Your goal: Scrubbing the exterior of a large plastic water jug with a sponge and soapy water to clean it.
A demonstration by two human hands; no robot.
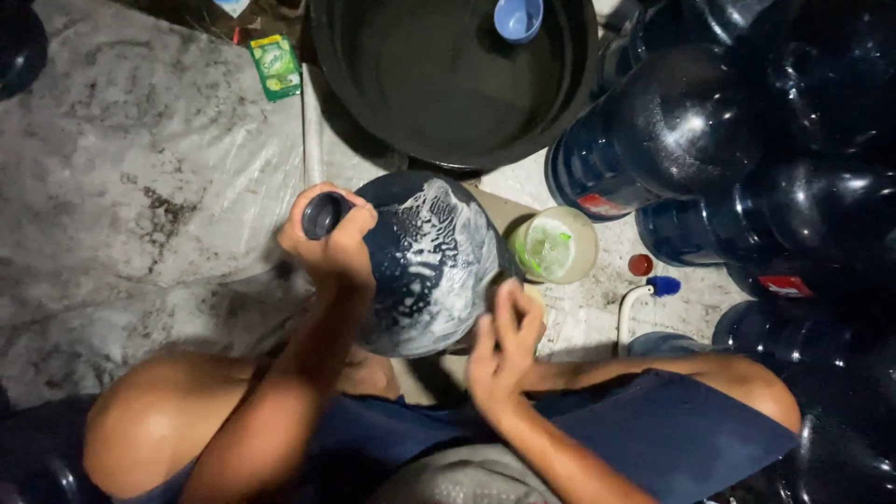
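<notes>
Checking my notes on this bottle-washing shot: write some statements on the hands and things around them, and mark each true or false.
1. The left hand grips the neck of the soapy dark blue bottle. True.
2. The right hand holds the small blue cup. False: the cup sits in the big black tub; the right hand touches the bottle's side.
3. The bottle is dry. False: white suds cover it.
4. More dark blue bottles lie to the right. True.

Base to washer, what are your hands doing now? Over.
Left hand gripping soapy blue jug by its neck. Right hand rubbing its side. Small tub close beside.
</notes>
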